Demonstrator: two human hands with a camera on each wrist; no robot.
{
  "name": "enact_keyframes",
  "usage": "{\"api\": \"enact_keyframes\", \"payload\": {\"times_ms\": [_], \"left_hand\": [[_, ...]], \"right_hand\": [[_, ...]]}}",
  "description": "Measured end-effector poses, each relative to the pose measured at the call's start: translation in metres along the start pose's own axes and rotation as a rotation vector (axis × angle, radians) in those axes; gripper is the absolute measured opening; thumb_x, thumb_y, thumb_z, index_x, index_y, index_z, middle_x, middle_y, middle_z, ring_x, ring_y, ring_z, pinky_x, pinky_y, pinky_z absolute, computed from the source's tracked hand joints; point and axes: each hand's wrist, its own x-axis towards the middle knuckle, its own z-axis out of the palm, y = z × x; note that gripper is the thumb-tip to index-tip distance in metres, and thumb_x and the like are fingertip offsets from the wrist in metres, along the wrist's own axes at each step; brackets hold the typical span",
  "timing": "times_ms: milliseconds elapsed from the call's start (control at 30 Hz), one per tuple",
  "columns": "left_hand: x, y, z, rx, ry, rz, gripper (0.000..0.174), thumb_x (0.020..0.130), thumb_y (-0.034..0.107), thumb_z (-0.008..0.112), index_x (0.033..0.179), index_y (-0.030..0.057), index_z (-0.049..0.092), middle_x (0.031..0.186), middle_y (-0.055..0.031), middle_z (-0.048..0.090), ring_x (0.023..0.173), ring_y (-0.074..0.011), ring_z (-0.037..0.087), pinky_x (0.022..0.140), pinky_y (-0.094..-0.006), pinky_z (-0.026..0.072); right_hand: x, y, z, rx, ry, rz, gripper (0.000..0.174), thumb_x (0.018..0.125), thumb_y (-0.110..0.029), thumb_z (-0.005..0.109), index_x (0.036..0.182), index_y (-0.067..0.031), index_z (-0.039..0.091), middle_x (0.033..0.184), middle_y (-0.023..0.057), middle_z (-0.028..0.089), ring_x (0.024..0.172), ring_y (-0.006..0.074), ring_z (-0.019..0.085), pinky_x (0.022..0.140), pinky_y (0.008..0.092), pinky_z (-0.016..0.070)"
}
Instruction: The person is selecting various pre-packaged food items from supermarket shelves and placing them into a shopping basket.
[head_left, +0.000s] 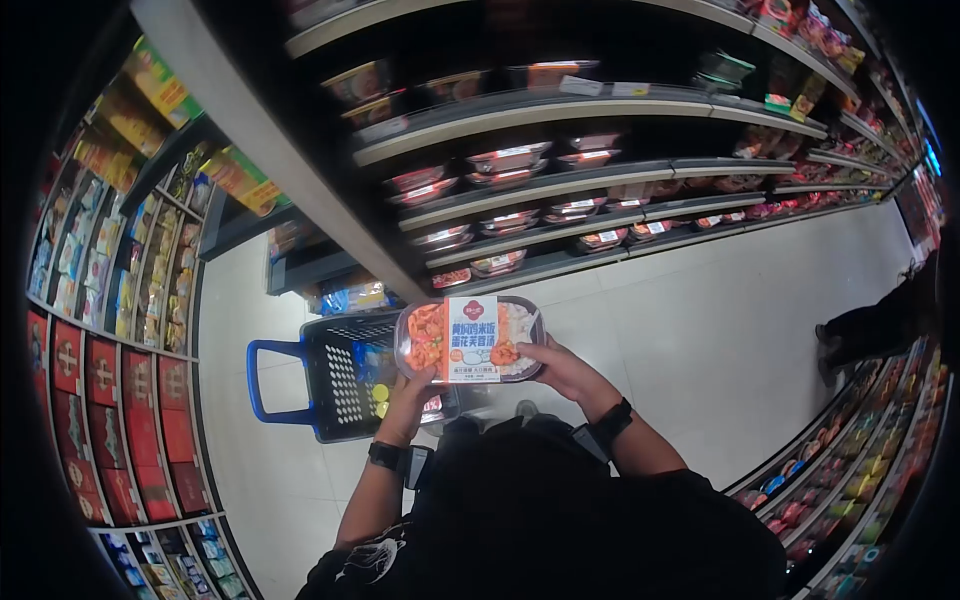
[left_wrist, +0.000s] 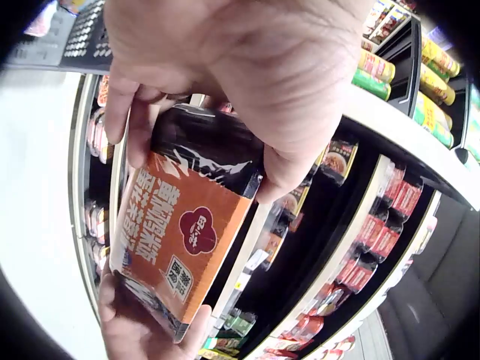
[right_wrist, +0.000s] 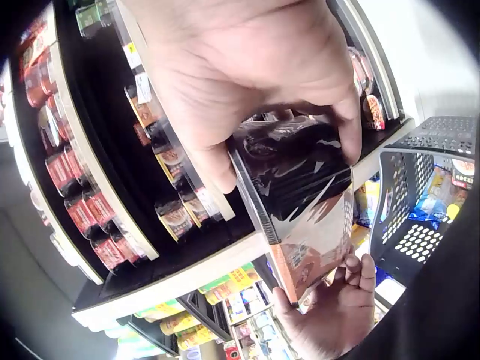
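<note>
Both hands (head_left: 480, 385) grip a glossy, film-sealed rectangular tray (head_left: 470, 341).

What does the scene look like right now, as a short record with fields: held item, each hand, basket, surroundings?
held item: ready-meal tray, black base, orange and white printed sleeve, label up
left hand: left hand grips the tray's left end
right hand: right hand grips the tray's right end
basket: shopping basket, dark with a blue handle, below the tray, packets inside
surroundings: store aisle; shelves ahead stocked with similar trays
</note>
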Motion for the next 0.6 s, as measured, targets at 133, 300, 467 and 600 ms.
{"api": "enact_keyframes", "payload": {"times_ms": [133, 300, 467, 600], "left_hand": [[0.01, -0.01, 0.027, 0.064, -0.05, -0.024, 0.06, 0.093, 0.024, 0.064, 0.145, 0.0066, 0.038, 0.134, -0.008, 0.056, 0.113, -0.0196, 0.06, 0.086, -0.0329, 0.053], [0.011, 0.009, 0.074, 0.202, -0.155, -0.024, 0.048, 0.097, 0.027, 0.059, 0.138, 0.0032, 0.046, 0.132, -0.0077, 0.06, 0.117, -0.0186, 0.059, 0.1, -0.0385, 0.0472], [0.036, 0.005, 0.074, 0.182, -0.195, -0.011, 0.053, 0.097, 0.028, 0.058, 0.144, 0.0089, 0.04, 0.135, -0.0048, 0.058, 0.119, -0.0169, 0.058, 0.099, -0.0392, 0.0467], [0.048, 0.006, 0.073, 0.102, -0.296, -0.036, 0.053, 0.097, 0.027, 0.06, 0.143, 0.0091, 0.042, 0.133, -0.0044, 0.059, 0.118, -0.017, 0.059, 0.098, -0.0387, 0.0473]], "right_hand": [[-0.033, 0.001, -0.028, 0.014, 0.057, -0.029, 0.071, 0.094, -0.026, 0.066, 0.149, -0.0055, 0.027, 0.139, 0.0096, 0.052, 0.125, 0.0194, 0.054, 0.107, 0.0406, 0.0436], [-0.062, -0.001, -0.043, 0.063, 0.129, -0.114, 0.073, 0.095, -0.023, 0.065, 0.151, -0.005, 0.022, 0.142, 0.0114, 0.049, 0.127, 0.0207, 0.052, 0.107, 0.0408, 0.0432], [-0.069, 0.001, -0.041, 0.149, 0.141, -0.212, 0.07, 0.095, -0.015, 0.061, 0.152, -0.0027, 0.022, 0.148, 0.0147, 0.042, 0.135, 0.027, 0.046, 0.113, 0.0428, 0.0389], [-0.079, -0.005, -0.032, 0.148, 0.151, -0.276, 0.068, 0.096, -0.008, 0.055, 0.153, -0.0025, 0.017, 0.15, 0.0161, 0.038, 0.137, 0.0278, 0.043, 0.115, 0.0427, 0.0364]]}}
